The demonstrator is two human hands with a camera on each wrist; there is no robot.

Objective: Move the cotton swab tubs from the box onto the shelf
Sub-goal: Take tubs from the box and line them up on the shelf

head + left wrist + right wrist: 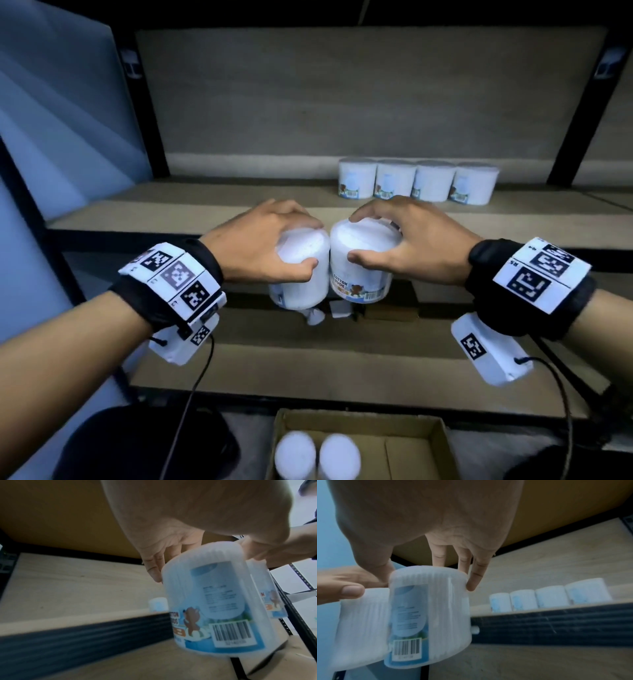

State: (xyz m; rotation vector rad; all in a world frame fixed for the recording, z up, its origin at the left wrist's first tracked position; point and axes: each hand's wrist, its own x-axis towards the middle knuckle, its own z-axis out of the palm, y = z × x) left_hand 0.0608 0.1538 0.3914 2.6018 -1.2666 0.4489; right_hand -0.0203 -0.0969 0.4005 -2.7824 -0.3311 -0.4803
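Brown cardboard sits nearest us: the box (356,442) at the bottom of the head view holds two tubs (317,455) standing side by side at its left end, something neither wrist view shows. Above and beyond it our left hand (270,246) grips the left tub (301,274) from above, fingers curled over its top and thumb on the near side, while our right hand (407,240) grips the right tub (361,263) the same way; the two tubs touch side to side in the air in front of the shelf (205,205) edge. The left wrist view adds what the head view hides: the barcode and bear label on the held tub (216,601), which tilts, and the fingers (154,566) lying down its far side. The right wrist view shows a barcode low on its tub (429,616) and the left thumb (349,591) beside it. Farthest off, four tubs (418,183) stand upright in a touching row at the back of the shelf, right of the hands.
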